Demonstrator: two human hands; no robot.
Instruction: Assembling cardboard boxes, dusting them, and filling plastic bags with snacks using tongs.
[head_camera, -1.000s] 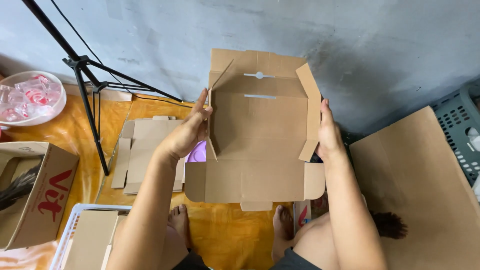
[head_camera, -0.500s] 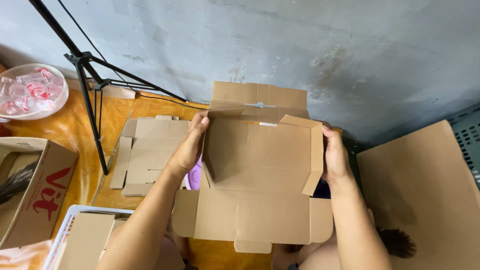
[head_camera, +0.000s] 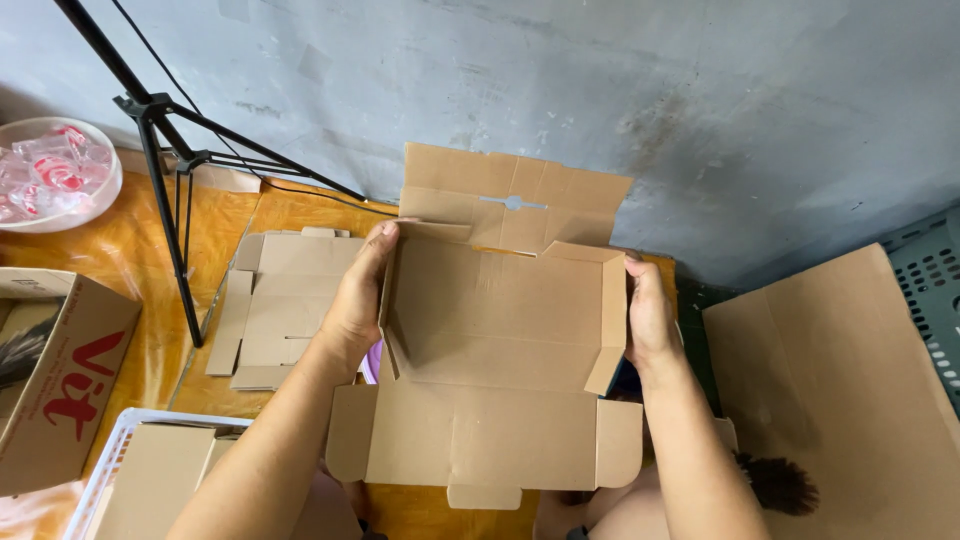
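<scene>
Brown corrugated cardboard mailer box (head_camera: 500, 330), half-folded, mid-frame. Left hand (head_camera: 358, 295) clamped on its left side wall, right hand (head_camera: 648, 315) gripping the right wall. Flat cardboard blanks (head_camera: 275, 300) stacked just left.

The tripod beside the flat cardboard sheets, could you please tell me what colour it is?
Black: the tripod has black legs and a black pole, seen in the head view.

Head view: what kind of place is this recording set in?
Probably a makeshift packing spot on a floor: both hands fold a cardboard mailer box, flat box blanks lie stacked beside it, against a bare grey wall.
</scene>
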